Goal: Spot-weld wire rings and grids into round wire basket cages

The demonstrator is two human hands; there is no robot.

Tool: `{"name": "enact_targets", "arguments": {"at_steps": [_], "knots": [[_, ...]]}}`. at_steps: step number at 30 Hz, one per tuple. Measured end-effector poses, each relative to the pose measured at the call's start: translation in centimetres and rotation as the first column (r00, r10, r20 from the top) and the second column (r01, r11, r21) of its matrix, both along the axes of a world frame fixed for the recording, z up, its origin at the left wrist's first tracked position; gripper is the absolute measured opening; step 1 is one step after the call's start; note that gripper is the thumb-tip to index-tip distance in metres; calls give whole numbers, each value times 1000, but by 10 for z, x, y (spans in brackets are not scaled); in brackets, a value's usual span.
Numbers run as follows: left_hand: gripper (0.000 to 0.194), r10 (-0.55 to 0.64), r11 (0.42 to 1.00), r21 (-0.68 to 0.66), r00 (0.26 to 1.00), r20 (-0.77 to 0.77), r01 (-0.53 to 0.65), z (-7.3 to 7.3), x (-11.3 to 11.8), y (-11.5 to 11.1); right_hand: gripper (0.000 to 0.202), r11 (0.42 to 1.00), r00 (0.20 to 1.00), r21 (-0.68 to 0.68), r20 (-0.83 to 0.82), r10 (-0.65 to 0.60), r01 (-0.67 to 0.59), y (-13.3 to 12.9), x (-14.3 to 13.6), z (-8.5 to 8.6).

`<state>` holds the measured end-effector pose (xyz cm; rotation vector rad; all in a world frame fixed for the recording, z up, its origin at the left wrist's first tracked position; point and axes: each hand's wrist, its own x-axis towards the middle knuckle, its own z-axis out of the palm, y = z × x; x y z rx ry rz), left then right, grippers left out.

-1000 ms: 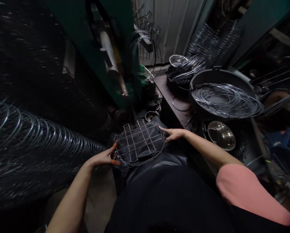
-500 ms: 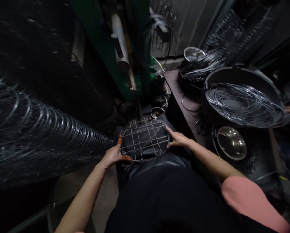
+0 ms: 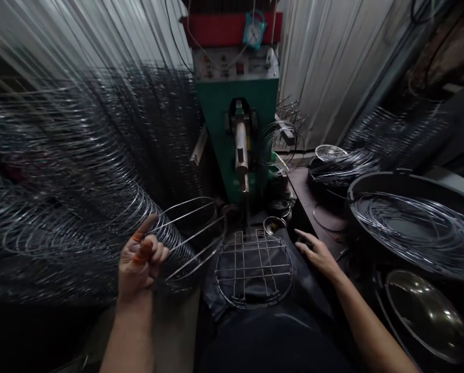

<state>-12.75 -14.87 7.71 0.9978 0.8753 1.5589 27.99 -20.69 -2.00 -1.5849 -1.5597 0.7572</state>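
A round wire grid [image 3: 254, 268] lies flat on the dark cloth over my lap. My left hand [image 3: 142, 261] is raised to the left of it, with orange wraps on two fingertips, and is closed on the end of a long bent wire loop piece [image 3: 195, 235] that sticks out toward the right. My right hand [image 3: 318, 254] rests palm down with fingers spread just right of the grid, at the edge of the dark table, and holds nothing.
A long stack of wire rings [image 3: 72, 217] fills the left side. A green machine [image 3: 237, 124] with a metal arm stands straight ahead. On the right, a large dark pan [image 3: 414, 228] holds loose wire rings, and a shiny steel bowl [image 3: 426, 313] sits near me.
Both hands have let go of the wire grid, which stays on my lap. My left hand lifted and took a bent wire piece. The view tilted upward toward the machine.
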Motion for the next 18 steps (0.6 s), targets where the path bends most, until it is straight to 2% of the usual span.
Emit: {"name": "enact_targets", "arguments": {"at_steps": [3,6,9,11,13,15,16,18], "knots": [[66,-144,990,28,973,183,141,-1,28,-3,41,984,999,176,-10,30,-28,16,-27,29],[63,-265,963,44,909,320,265,-8,47,-5,36,961,997,272,-45,59,-45,27,-49,40],[60,-332,938,51,851,406,342,-12,58,-4,33,964,989,267,-144,44,-4,30,-60,40],[58,-326,935,2,858,396,354,-15,61,-1,36,982,969,180,-244,-20,66,26,-64,38],[58,-290,939,-102,914,284,329,-22,62,4,42,984,951,101,-290,-110,145,20,-67,34],[62,-263,932,-246,964,44,265,-35,60,10,45,978,954,93,-253,-160,189,12,-68,26],[66,-272,920,-319,958,-95,230,-44,58,12,43,976,963,102,-213,-165,190,8,-68,21],[72,-323,883,-439,893,-313,166,-63,53,15,39,980,979,94,-130,-160,173,0,-68,9]]}}
